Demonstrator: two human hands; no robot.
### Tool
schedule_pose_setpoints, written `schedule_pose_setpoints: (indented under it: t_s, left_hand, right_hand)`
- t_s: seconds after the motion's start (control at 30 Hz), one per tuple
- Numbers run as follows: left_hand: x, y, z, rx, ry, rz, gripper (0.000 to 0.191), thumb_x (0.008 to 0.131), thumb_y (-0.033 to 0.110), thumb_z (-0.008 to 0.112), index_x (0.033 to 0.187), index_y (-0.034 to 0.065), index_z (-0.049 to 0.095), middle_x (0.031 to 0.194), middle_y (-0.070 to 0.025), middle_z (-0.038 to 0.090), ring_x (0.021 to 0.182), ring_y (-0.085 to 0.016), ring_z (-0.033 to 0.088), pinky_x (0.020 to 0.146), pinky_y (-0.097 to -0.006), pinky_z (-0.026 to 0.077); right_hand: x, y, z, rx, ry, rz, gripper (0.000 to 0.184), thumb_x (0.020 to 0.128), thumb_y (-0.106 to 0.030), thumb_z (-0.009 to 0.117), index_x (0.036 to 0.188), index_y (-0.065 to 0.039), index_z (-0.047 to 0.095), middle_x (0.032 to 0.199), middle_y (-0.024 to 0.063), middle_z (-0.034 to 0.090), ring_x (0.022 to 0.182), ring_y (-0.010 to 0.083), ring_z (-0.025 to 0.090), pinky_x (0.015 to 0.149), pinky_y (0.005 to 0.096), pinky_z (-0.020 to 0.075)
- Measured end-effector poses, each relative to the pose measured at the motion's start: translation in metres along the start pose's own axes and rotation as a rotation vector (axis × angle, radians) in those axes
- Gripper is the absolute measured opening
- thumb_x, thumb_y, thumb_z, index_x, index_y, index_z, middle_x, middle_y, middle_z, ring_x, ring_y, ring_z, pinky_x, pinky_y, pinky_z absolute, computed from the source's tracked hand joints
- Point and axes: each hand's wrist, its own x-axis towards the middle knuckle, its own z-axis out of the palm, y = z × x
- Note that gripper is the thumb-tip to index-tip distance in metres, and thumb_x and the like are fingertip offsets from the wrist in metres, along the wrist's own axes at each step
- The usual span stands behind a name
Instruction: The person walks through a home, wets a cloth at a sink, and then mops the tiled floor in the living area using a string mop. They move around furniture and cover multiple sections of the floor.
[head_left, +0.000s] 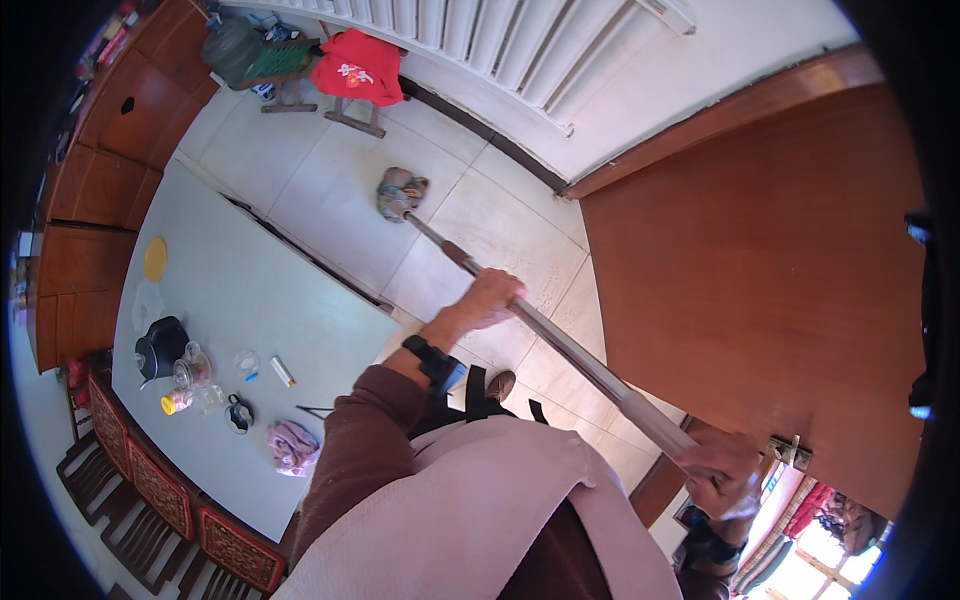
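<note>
A mop's long metal pole (570, 345) runs diagonally across the view. Its bunched cloth head (401, 193) rests on the pale tiled floor (330, 210). My left hand (491, 295) is wrapped around the pole about midway, just above a brown sleeve on it. Near the pole's upper end, my right hand (720, 472) grips it, slightly blurred. Both wrists wear dark straps. One brown shoe (501, 385) shows on the tiles below me.
Left stands a pale table (300, 292) with a black kettle (163, 346), glass jars and a purple cloth (292, 448). Chairs (157, 472) line its far side. A stool under red cloth (358, 67) is near the radiator (480, 37). A wooden door (750, 285) is at right.
</note>
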Motion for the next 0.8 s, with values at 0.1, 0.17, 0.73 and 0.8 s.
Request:
schedule_pose_setpoints:
  t_s: [0.1, 0.17, 0.73, 0.8]
  left_hand:
    - [-0.017, -0.037, 0.005, 0.027, 0.126, 0.035, 0.02, 0.06, 0.02, 0.068, 0.073, 0.0101, 0.056, 0.07, -0.0074, 0.056, 0.072, -0.031, 0.054, 0.063, -0.0416, 0.041]
    - [-0.029, -0.043, 0.026, 0.256, 0.011, -0.172, 0.017, 0.06, 0.018, 0.066, 0.071, 0.0098, 0.055, 0.07, -0.0077, 0.055, 0.074, -0.03, 0.054, 0.066, -0.0415, 0.04]
    - [0.077, 0.254, 0.333, -0.073, -0.559, 0.157, 0.014, 0.069, 0.024, 0.062, 0.078, 0.0132, 0.06, 0.078, -0.0076, 0.059, 0.085, -0.029, 0.057, 0.07, -0.0488, 0.039]
    - [0.082, 0.266, 0.337, -0.193, -0.61, 0.225, 0.024, 0.066, 0.027, 0.068, 0.082, 0.0106, 0.06, 0.08, -0.0075, 0.061, 0.085, -0.027, 0.059, 0.071, -0.0443, 0.042]
  right_hand:
    - [-0.008, 0.044, 0.024, 0.042, -0.05, 0.093, 0.023, 0.057, 0.001, 0.055, 0.079, -0.003, 0.063, 0.072, 0.015, 0.06, 0.054, 0.0236, 0.057, 0.049, 0.03, 0.0449]
    - [-0.025, 0.075, 0.059, 0.174, 0.077, 0.077, 0.023, 0.058, 0.002, 0.052, 0.077, -0.001, 0.063, 0.072, 0.0134, 0.061, 0.054, 0.0219, 0.056, 0.05, 0.0282, 0.044]
    - [-0.318, 0.072, -0.084, -0.605, 0.222, 0.123, 0.011, 0.085, -0.008, 0.049, 0.081, 0.0, 0.057, 0.067, 0.0117, 0.054, 0.051, 0.0223, 0.05, 0.043, 0.0343, 0.0398]
    - [-0.32, 0.056, -0.087, -0.662, 0.131, 0.072, 0.016, 0.086, -0.014, 0.047, 0.085, -0.001, 0.057, 0.068, 0.0118, 0.052, 0.052, 0.0244, 0.05, 0.042, 0.0335, 0.0386]
